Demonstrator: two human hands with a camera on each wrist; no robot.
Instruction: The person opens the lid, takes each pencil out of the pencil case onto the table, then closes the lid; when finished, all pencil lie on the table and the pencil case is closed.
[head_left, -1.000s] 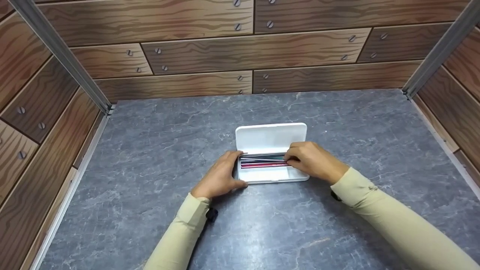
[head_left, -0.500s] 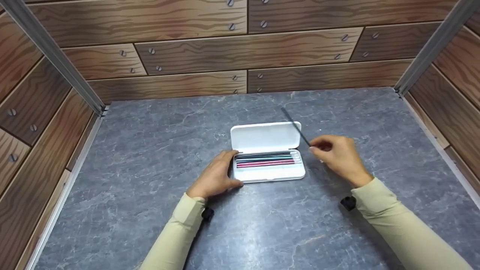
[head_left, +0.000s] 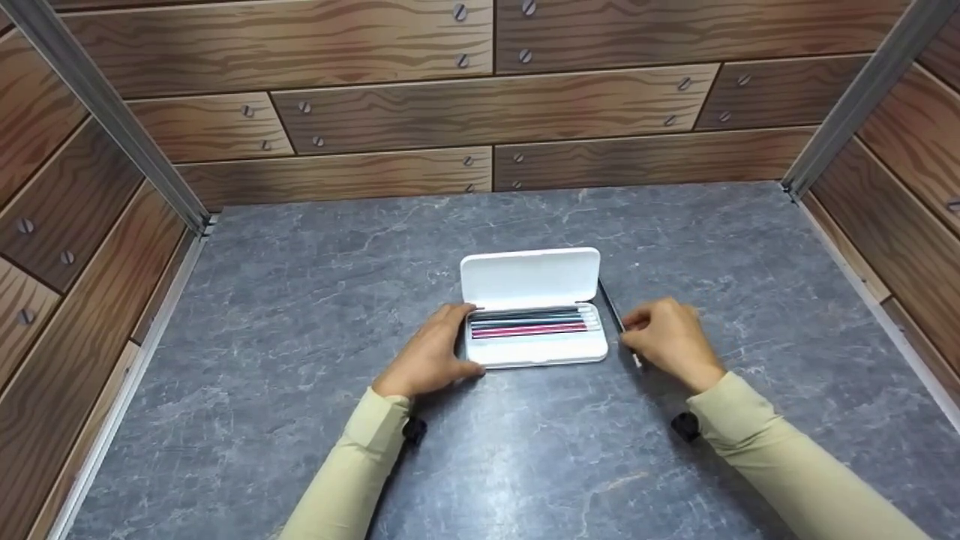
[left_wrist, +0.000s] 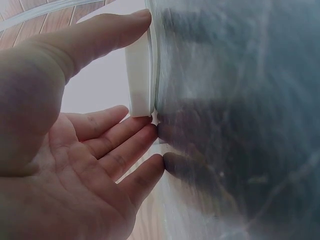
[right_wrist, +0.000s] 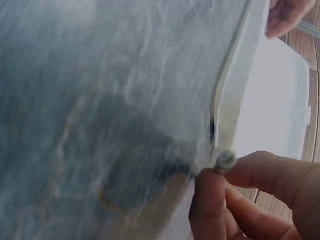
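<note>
A white pencil case stands on the grey table with its lid raised at the back. Several pencils, dark, bluish and pink-red with pale ends, lie side by side in its rear half. My left hand spans the case's left end, thumb at the front corner and fingertips at the back corner. To the right of the case, my right hand pinches a dark pencil between thumb and fingers. This pencil slants close over the table, its pale end toward me. In the right wrist view that round end shows between thumb and forefinger.
The grey marbled table is enclosed by wood-patterned walls at the back and both sides. Metal posts stand at the rear corners. The upright lid rises behind the case.
My right hand has taken the dark pencil out of the case, lifted it to the right, then lowered it toward the table beside the case. My left hand has stayed at the case's left end.
</note>
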